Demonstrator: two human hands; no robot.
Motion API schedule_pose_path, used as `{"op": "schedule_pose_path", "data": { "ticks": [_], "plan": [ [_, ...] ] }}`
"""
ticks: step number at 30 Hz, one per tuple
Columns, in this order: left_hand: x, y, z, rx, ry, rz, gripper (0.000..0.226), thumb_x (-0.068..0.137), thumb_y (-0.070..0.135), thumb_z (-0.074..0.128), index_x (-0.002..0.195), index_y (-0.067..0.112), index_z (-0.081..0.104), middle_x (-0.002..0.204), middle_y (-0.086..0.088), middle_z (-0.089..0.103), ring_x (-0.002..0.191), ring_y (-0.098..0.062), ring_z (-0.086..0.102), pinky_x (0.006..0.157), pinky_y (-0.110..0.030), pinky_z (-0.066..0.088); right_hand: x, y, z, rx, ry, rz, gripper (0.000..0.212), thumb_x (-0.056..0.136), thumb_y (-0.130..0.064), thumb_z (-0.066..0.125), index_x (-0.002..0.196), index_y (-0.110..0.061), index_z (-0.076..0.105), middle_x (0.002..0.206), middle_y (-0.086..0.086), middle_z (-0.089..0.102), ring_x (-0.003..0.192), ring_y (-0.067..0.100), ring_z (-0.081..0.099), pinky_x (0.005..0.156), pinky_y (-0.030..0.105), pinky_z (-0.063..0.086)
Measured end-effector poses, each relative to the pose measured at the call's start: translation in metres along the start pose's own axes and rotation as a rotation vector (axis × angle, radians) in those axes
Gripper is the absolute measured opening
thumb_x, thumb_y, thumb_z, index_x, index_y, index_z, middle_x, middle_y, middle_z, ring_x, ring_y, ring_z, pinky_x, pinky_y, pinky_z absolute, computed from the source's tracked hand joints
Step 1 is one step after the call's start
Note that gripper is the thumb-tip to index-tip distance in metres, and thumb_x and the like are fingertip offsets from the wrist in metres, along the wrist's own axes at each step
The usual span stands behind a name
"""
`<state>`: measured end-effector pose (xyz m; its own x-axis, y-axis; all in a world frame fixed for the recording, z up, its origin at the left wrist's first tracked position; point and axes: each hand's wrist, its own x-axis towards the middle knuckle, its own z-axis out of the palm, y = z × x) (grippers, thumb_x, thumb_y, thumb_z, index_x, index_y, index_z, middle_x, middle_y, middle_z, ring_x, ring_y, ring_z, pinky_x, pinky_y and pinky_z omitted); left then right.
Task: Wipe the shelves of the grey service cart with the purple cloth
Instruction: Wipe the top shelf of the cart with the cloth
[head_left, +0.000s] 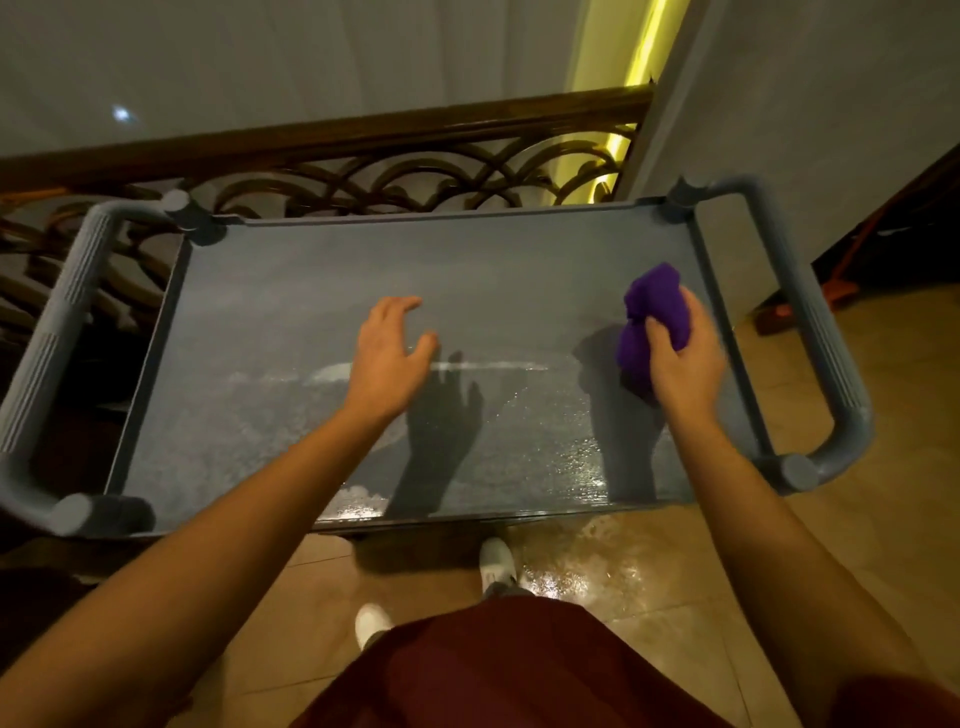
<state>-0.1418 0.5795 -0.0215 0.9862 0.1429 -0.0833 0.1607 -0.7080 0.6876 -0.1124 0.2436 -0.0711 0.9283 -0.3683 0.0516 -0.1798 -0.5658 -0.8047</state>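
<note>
The grey service cart (270, 291) stands right in front of me, its top shelf wet and streaked with a pale smear across the middle. My right hand (685, 364) is closed around the bunched purple cloth (652, 317), held just above the shelf near its right rim. My left hand (389, 353) hovers over the shelf's centre with fingers spread and nothing in it, casting a shadow on the wet surface. The lower shelves are hidden under the top one.
Tubular grey handles stick out at the cart's left end (57, 332) and right end (810, 322). A wooden railing with curled ironwork (395, 171) runs behind the cart. The tiled floor (587, 566) is wet beside my white shoes (496, 564). An orange-handled tool (841, 291) leans at the right wall.
</note>
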Motion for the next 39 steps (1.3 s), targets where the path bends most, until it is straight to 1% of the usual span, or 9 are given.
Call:
{"op": "schedule_pose_path", "data": {
  "ticks": [3,5,10,13,19,25,30,36,39],
  "plan": [
    [-0.004,-0.060,-0.020,0.194,0.079,-0.042,0.057,0.101,0.034,0.056,0.152,0.014,0.040,0.164,-0.014,0.032,0.150,-0.034,0.030,0.122,-0.051,0.026,-0.001,0.021,0.028,-0.479,-0.233,-0.040,0.061,0.097,-0.059,0.043,0.149,-0.027,0.043,0.156,0.010,0.044,0.143,0.037,0.037,0.116,0.056,0.031],
    [-0.008,-0.106,-0.038,0.313,0.079,-0.087,0.068,0.100,0.047,0.053,0.157,0.016,0.030,0.168,-0.015,0.022,0.155,-0.036,0.019,0.124,-0.058,0.019,-0.005,0.030,0.039,-0.629,-0.216,-0.085,0.069,0.093,-0.066,0.045,0.152,-0.032,0.035,0.161,0.013,0.033,0.148,0.041,0.028,0.116,0.060,0.024],
    [-0.028,-0.217,-0.091,0.591,-0.158,-0.270,0.122,0.075,0.091,0.038,0.163,0.015,0.000,0.171,-0.014,-0.008,0.157,-0.036,-0.008,0.124,-0.056,0.001,-0.004,0.029,0.058,-0.612,-0.108,-0.006,0.080,0.087,-0.073,0.050,0.153,-0.033,0.029,0.163,0.018,0.029,0.150,0.043,0.023,0.118,0.062,0.018],
    [-0.044,-0.247,-0.101,0.662,-0.299,-0.257,0.138,0.063,0.102,0.026,0.161,0.011,-0.006,0.169,-0.016,-0.016,0.155,-0.037,-0.015,0.122,-0.052,-0.006,-0.009,0.015,0.083,-0.580,-0.107,0.041,0.070,0.094,-0.052,0.055,0.154,-0.021,0.034,0.158,0.020,0.038,0.146,0.044,0.030,0.119,0.059,0.022],
    [-0.048,-0.252,-0.093,0.662,-0.294,-0.205,0.134,0.067,0.100,0.013,0.159,0.008,-0.014,0.165,-0.020,-0.025,0.153,-0.039,-0.023,0.121,-0.053,-0.013,-0.056,-0.032,0.129,-0.389,-0.010,-0.001,0.045,0.094,-0.013,0.054,0.138,-0.018,0.055,0.129,0.017,0.064,0.117,0.039,0.060,0.102,0.048,0.046],
    [-0.044,-0.254,-0.098,0.598,-0.275,-0.186,0.132,0.071,0.096,0.029,0.161,0.007,-0.007,0.168,-0.019,-0.019,0.154,-0.040,-0.018,0.125,-0.057,-0.006,-0.102,-0.081,0.197,-0.282,-0.072,-0.048,0.050,0.095,-0.013,0.060,0.144,-0.017,0.053,0.142,0.013,0.060,0.132,0.035,0.052,0.117,0.048,0.034],
    [-0.071,-0.274,-0.113,0.650,-0.386,-0.157,0.152,0.053,0.108,0.027,0.160,0.008,-0.014,0.166,-0.019,-0.026,0.152,-0.042,-0.024,0.121,-0.059,-0.010,-0.083,-0.054,0.176,-0.486,-0.039,-0.010,0.058,0.100,-0.046,0.047,0.152,-0.024,0.039,0.156,0.010,0.045,0.146,0.034,0.036,0.122,0.054,0.016],
    [-0.076,-0.280,-0.117,0.726,-0.444,-0.102,0.151,0.051,0.108,0.013,0.157,0.005,-0.021,0.163,-0.023,-0.030,0.149,-0.044,-0.030,0.122,-0.061,-0.011,-0.138,-0.114,0.263,-0.371,-0.107,-0.056,0.049,0.099,-0.022,0.054,0.148,-0.017,0.048,0.155,0.014,0.047,0.147,0.031,0.037,0.123,0.050,0.017],
    [-0.077,-0.271,-0.121,0.728,-0.439,-0.128,0.148,0.057,0.105,0.023,0.158,0.005,-0.018,0.164,-0.023,-0.027,0.151,-0.044,-0.026,0.124,-0.060,-0.008,-0.182,-0.154,0.311,-0.354,-0.203,-0.147,0.052,0.099,-0.023,0.056,0.149,-0.022,0.046,0.158,0.010,0.043,0.150,0.028,0.033,0.126,0.045,0.012]
  ]
}}
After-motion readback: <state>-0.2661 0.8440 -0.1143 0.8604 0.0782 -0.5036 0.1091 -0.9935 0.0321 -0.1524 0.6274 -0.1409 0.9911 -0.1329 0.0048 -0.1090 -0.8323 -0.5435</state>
